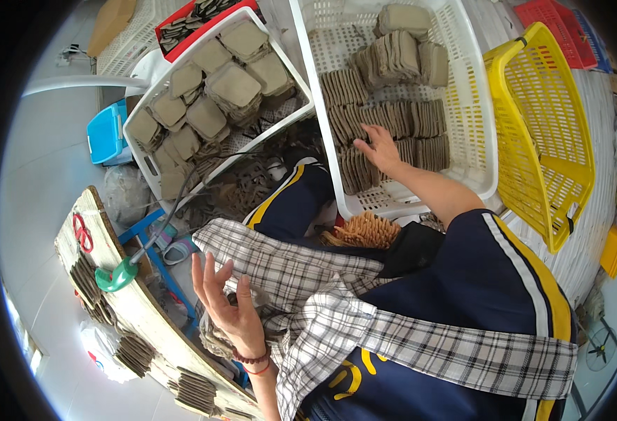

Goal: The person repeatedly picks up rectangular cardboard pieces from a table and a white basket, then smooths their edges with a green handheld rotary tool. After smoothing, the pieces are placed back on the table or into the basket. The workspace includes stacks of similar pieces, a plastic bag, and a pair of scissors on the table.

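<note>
My right hand (pixel 382 149) reaches into a large white plastic crate (pixel 320 116), its fingers apart over rows of flat grey-brown square pieces (pixel 424 118) standing on edge. Its fingertips are at the tops of these pieces; I cannot tell whether they touch. No piece shows in its grip. My left hand (pixel 232 309) is raised palm up beside my lap, fingers spread, with nothing in it. Beaded and red bands circle that wrist. A checked cloth (pixel 280 270) drapes over my lap. Between my legs and the crate sits a tan bundle of thin strips (pixel 368 230).
Left of the crate, a white basket (pixel 280 135) holds piles of similar square pieces (pixel 235 84). A yellow basket (pixel 505 133) stands at the right. On the left, a wooden board (pixel 161 337) carries more stacks, red-handled scissors (pixel 82 233) and a green rounded object (pixel 117 276) with a cord.
</note>
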Tool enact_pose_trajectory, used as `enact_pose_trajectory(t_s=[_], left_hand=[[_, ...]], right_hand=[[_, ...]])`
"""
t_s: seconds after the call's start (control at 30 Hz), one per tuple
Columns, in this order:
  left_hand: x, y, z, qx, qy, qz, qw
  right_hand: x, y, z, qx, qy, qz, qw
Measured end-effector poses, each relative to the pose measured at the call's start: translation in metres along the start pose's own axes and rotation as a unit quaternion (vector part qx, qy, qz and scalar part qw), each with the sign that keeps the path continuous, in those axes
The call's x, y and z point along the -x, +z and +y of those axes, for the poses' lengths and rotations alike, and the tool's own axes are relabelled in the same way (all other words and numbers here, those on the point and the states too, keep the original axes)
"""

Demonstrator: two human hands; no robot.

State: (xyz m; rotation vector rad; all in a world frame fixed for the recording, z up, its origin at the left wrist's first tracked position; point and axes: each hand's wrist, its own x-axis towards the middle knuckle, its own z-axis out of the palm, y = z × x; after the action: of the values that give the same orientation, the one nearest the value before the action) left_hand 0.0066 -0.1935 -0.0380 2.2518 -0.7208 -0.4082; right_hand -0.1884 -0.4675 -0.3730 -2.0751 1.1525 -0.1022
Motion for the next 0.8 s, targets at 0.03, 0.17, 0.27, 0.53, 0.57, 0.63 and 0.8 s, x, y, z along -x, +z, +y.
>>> enact_pose_trajectory(t_s=[0.03, 0.17, 0.27, 0.53, 0.57, 0.63, 0.8], left_hand=[[-0.001, 0.001, 0.001, -0.014, 0.007, -0.003, 1.0], [-0.005, 0.006, 0.002, -0.045, 0.022, -0.013, 0.999], [-0.005, 0.01, -0.002, -0.055, 0.013, -0.013, 0.998], [-0.007, 0.028, -0.028, -0.127, 0.077, 0.027, 0.988], [-0.006, 0.03, -0.03, -0.144, 0.086, 0.027, 0.985], [-0.006, 0.033, -0.03, -0.14, 0.105, 0.034, 0.984], [-0.006, 0.036, -0.025, -0.135, 0.086, 0.04, 0.986]], right_hand=[[-0.001, 0.007, 0.007, -0.002, -0.016, -0.057, 0.998], [-0.013, 0.023, 0.021, -0.044, 0.04, -0.193, 0.979], [-0.027, 0.023, 0.009, -0.109, 0.219, -0.125, 0.962], [0.003, 0.034, 0.016, -0.015, 0.076, -0.047, 0.996], [0.005, 0.037, 0.017, -0.027, 0.066, -0.011, 0.997], [0.01, 0.03, 0.011, -0.057, 0.092, -0.063, 0.992], [0.005, 0.016, 0.007, -0.088, 0.064, 0.026, 0.994]])
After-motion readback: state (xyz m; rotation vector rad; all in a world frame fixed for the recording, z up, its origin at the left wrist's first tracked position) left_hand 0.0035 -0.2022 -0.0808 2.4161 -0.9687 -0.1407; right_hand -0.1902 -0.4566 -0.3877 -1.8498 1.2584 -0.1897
